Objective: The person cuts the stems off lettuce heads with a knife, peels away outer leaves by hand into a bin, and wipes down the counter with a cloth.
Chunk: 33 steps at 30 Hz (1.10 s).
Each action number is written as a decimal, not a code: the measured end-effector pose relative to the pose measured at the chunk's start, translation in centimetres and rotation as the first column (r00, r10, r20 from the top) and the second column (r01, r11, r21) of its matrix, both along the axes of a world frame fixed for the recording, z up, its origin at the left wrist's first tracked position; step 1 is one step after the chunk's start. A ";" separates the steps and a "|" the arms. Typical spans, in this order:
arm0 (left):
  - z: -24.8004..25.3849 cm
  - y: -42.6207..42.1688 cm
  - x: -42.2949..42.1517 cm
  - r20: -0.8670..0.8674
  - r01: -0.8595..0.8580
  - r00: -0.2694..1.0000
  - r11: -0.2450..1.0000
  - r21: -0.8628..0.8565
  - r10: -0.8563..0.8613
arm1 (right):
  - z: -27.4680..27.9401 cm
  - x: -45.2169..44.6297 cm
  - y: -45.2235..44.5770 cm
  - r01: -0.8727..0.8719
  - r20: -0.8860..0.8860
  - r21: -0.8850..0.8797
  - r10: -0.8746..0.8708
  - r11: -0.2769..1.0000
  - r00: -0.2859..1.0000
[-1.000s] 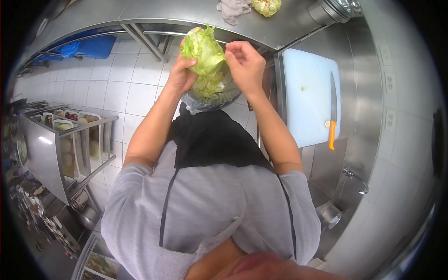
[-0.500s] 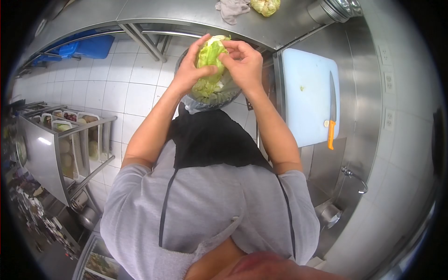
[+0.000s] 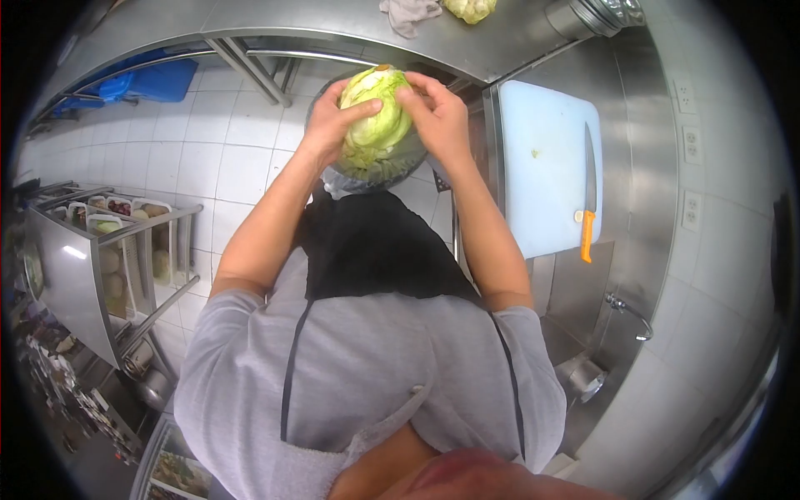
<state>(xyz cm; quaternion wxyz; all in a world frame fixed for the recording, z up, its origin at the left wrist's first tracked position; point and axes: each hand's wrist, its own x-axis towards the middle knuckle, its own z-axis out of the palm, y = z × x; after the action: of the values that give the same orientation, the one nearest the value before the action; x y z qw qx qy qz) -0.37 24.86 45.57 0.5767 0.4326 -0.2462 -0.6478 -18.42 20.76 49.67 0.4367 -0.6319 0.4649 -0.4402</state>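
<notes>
Glossy white floor tiles [image 3: 243, 171] spread left of centre; a stainless-steel worktop [image 3: 317, 17] spans the top of the frame; pale wall tiles [image 3: 704, 283] with electrical outlets [image 3: 692, 144] line the right.

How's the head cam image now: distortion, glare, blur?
Head view: strong fisheye, with the steel counter's front edge bowed and the corners black; head view: a small glare spot on the steel cabinet at left; head view: lettuce, left hand and right hand readable, clutter at lower left too smeared to identify.
</notes>
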 end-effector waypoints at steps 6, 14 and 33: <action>0.5 -0.4 1.0 -0.052 -0.020 0.999 0.994 -0.105 0.015 | 1.8 -0.3 0.4 0.028 -0.117 -0.005 -0.029 1.000 0.993; 1.9 0.2 1.3 -0.074 0.005 0.997 0.995 -0.103 -0.013 | 3.6 -0.1 0.5 -0.091 -0.347 -0.246 -0.001 0.965 0.938; 2.0 0.1 2.1 -0.020 0.066 0.997 0.992 -0.108 -0.069 | 0.4 0.1 0.8 0.001 0.678 0.378 -0.278 0.926 0.680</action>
<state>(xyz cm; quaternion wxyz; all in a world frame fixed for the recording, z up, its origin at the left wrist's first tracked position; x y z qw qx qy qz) 1.74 24.99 47.55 0.5798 0.3846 -0.2881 -0.6580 -18.31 21.51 50.10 0.6524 -0.2828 0.3735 -0.5957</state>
